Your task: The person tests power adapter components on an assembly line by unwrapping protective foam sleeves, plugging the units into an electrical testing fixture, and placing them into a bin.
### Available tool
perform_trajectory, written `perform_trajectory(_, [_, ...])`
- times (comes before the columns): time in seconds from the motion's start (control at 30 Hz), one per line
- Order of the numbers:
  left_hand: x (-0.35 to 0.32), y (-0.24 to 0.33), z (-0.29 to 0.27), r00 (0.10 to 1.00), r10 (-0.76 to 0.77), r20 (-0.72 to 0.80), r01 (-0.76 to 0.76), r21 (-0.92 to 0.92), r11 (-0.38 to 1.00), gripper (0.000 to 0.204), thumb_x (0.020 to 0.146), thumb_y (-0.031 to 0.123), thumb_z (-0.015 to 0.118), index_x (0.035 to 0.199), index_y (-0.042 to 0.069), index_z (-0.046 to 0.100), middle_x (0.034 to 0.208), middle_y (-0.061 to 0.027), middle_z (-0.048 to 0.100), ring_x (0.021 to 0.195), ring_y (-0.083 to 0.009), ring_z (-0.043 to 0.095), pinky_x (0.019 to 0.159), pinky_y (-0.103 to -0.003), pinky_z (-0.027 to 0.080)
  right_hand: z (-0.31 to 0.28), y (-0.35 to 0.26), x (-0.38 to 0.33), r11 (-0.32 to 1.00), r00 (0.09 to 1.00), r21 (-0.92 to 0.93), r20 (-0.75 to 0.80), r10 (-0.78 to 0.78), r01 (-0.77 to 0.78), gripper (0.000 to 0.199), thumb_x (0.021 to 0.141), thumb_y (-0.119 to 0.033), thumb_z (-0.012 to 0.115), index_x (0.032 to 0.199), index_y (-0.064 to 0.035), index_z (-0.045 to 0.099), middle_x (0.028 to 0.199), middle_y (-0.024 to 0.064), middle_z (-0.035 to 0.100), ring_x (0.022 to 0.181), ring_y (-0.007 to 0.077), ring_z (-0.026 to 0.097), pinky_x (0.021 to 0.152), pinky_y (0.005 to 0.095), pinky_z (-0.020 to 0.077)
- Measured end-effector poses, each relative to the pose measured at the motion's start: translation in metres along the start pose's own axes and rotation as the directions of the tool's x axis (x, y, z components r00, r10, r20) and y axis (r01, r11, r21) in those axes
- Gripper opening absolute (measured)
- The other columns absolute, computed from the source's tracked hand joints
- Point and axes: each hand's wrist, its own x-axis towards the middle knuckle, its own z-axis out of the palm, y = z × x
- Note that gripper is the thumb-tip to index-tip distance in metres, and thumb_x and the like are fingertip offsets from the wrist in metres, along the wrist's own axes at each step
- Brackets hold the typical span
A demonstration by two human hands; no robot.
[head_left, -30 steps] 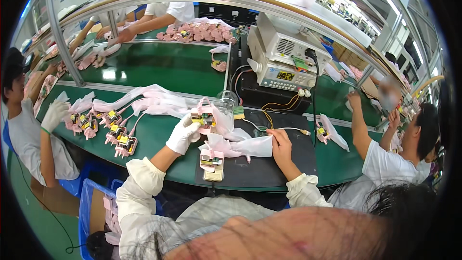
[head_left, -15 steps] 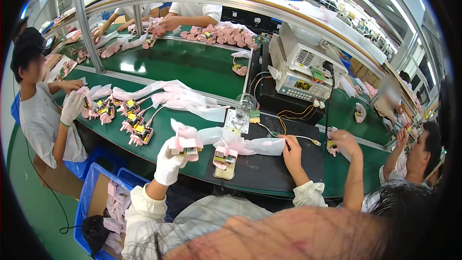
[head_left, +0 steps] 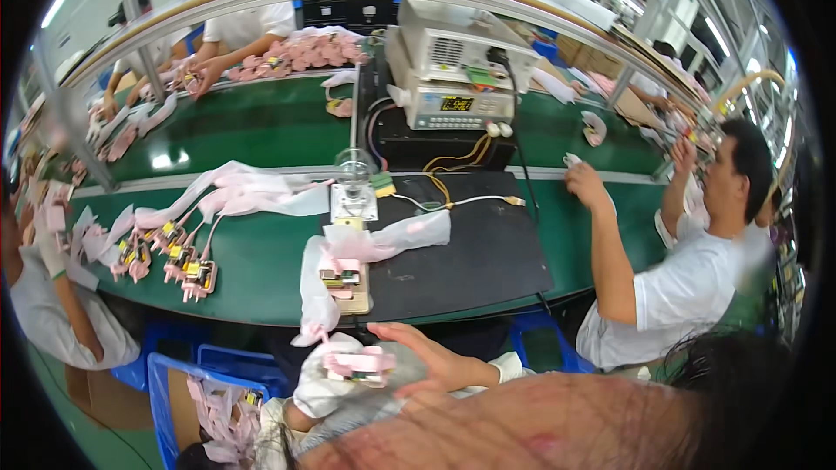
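Close to my body, my gloved left hand (head_left: 318, 379) is closed around a pink plug adapter (head_left: 361, 365) with its circuit board exposed. My bare right hand (head_left: 448, 359) is held just to the right of it, fingers stretched out and thumb apart, holding nothing. Beyond them, a second pink plug adapter (head_left: 340, 277) lies on a small beige fixture (head_left: 355, 303) at the mat's left edge. A whitish wrapped cable (head_left: 401, 239) stretches rightward from there over the black mat (head_left: 470, 252). Another pale wrapping (head_left: 315, 287) hangs down toward my left hand.
Several open pink adapters (head_left: 178, 261) with wrapped cables (head_left: 252, 191) lie on the green bench (head_left: 261, 270) at left. Behind the mat stand a glass bulb (head_left: 354, 170) and stacked instruments (head_left: 461, 104). A blue bin (head_left: 161, 392) sits lower left. Co-workers sit on both sides.
The view has swung to the right. My left hand has come down toward my body with its adapter. My right hand has left the wrapped cable on the mat and come beside the left.
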Motion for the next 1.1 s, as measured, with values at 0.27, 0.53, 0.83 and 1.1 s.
perform_trajectory(0.27, [0.03, -0.033, 0.023, 0.965, -0.178, 0.191, 0.202, -0.116, 0.972, 0.053, 0.076, 0.0, 0.071, 0.125, 0.0, 0.049, 0.12, -0.0087, 0.054, 0.107, -0.0196, 0.055, 0.089, -0.035, 0.049, 0.01, -0.009, -0.047, 0.789, 0.988, 0.613, -0.087, 0.126, -0.047, 0.082, 0.088, -0.046, 0.057, 0.143, 0.0008, 0.019, 0.144, 0.014, 0.03, 0.134, 0.0227, 0.03, 0.109, 0.037, 0.0229])
perform_trajectory(0.53, [0.042, -0.024, 0.055, 0.946, -0.293, 0.138, 0.29, 0.046, 0.956, 0.056, 0.087, 0.006, 0.061, 0.137, 0.004, 0.037, 0.12, -0.0091, 0.056, 0.113, -0.0178, 0.054, 0.094, -0.03, 0.045, 0.012, 0.021, -0.07, 0.549, 0.931, 0.835, -0.22, 0.29, 0.027, 0.07, 0.094, -0.05, 0.042, 0.14, 0.0008, 0.026, 0.137, 0.0131, 0.04, 0.128, 0.023, 0.038, 0.107, 0.0389, 0.0282])
perform_trajectory(0.83, [0.051, 0.043, 0.052, 0.833, -0.452, 0.319, 0.317, 0.394, 0.863, 0.062, 0.088, 0.013, 0.061, 0.142, 0.008, 0.031, 0.106, -0.0115, 0.057, 0.078, -0.0124, 0.056, 0.071, -0.025, 0.048, -0.032, 0.025, -0.107, -0.022, 0.901, 0.986, -0.142, 0.409, 0.165, 0.042, 0.094, -0.041, 0.046, 0.13, -0.0193, 0.045, 0.119, 0.0242, 0.055, 0.105, 0.0441, 0.056, 0.091, 0.0569, 0.043])
perform_trajectory(1.1, [0.195, 0.163, -0.016, 0.87, 0.479, -0.119, -0.372, 0.479, 0.795, 0.034, 0.09, 0.017, 0.056, 0.121, 0.004, 0.054, 0.102, -0.0048, 0.059, 0.082, -0.0113, 0.057, 0.068, -0.025, 0.047, -0.166, -0.042, -0.162, 0.65, 0.52, 0.517, -0.828, 0.212, 0.558, 0.044, 0.097, -0.035, 0.044, 0.138, -0.0214, 0.039, 0.129, 0.0086, 0.053, 0.113, 0.0278, 0.054, 0.092, 0.0481, 0.0444])
